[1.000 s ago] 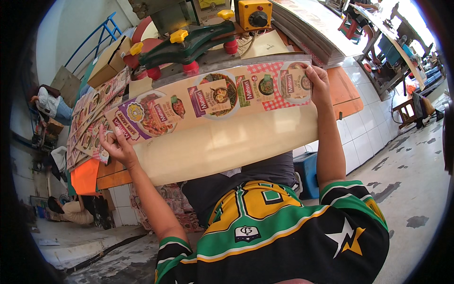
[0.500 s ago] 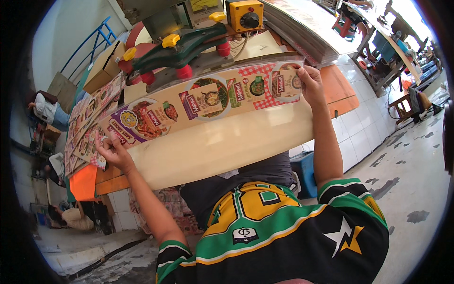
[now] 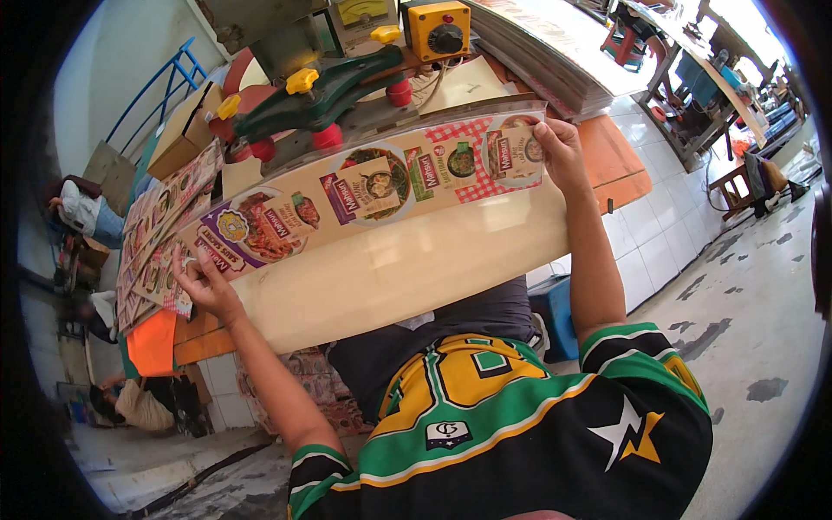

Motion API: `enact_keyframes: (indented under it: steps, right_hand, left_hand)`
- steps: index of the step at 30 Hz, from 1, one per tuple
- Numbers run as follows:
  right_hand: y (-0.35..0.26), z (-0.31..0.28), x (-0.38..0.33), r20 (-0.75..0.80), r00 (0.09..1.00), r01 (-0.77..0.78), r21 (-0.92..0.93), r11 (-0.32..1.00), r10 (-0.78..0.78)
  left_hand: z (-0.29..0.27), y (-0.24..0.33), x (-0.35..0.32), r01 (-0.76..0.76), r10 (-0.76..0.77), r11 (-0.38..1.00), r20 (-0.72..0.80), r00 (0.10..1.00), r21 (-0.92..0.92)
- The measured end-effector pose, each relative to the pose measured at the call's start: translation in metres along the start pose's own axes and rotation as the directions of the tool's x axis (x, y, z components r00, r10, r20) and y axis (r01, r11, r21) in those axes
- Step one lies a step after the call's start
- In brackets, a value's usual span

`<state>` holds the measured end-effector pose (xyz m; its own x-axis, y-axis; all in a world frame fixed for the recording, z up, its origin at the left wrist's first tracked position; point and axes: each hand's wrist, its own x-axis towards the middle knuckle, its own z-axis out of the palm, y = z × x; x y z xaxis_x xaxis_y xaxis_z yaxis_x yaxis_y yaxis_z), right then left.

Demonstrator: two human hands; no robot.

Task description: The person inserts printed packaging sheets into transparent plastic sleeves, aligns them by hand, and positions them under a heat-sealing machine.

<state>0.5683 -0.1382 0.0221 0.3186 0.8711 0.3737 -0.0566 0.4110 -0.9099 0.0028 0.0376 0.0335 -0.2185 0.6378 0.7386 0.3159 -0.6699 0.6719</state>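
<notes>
A long printed strip (image 3: 407, 178) with food pictures, checked patches and a purple corner stretches slantwise in front of me. My right hand (image 3: 559, 152) pinches its far right end between thumb and fingers. At the lower left end, my left hand (image 3: 208, 286) has its fingers closed on the strip's edge, with the thumb lying along the front. Just below the strip is a glossy cream board (image 3: 407, 260) that curves toward me in this view. Its near edge reaches over my lap.
Behind the strip stands a machine with a dark green arm (image 3: 338, 95), yellow knobs and red feet. Its yellow control box (image 3: 436, 30) has a black dial. Printed sheets (image 3: 165, 208) lie piled at left near a cardboard box (image 3: 184, 130). A tall sheet stack (image 3: 555, 61) rises behind right.
The whole view has shifted slightly, so most things sit a little further left. Both hands keep their hold on the strip's ends, with little other visible movement.
</notes>
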Motion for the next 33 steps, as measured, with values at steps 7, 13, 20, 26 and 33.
enact_keyframes:
  steps: [7,13,20,26,33]
  right_hand:
    - [-0.015,0.028,-0.001,-0.176,0.984,-0.030,-0.079,0.996,0.016]
    - [-0.026,0.040,0.000,-0.199,0.979,-0.086,-0.185,0.979,0.048]
    - [-0.017,0.032,0.004,-0.236,0.969,-0.128,-0.252,0.959,0.068]
    - [-0.017,0.032,0.004,-0.255,0.964,-0.141,-0.269,0.953,0.071]
    - [-0.022,0.036,0.003,-0.258,0.964,-0.141,-0.293,0.946,0.064]
  left_hand:
    - [-0.002,-0.010,0.001,0.002,-0.001,1.000,0.023,1.000,-0.028]
    - [-0.001,-0.012,0.001,-0.010,0.012,0.999,0.040,0.999,-0.047]
    - [-0.002,-0.011,0.000,-0.002,0.002,1.000,0.081,0.997,0.001]
    - [-0.008,-0.014,0.000,-0.007,0.004,1.000,0.126,0.992,0.023]
    - [-0.003,-0.012,0.001,-0.051,0.050,0.999,0.108,0.993,0.007]
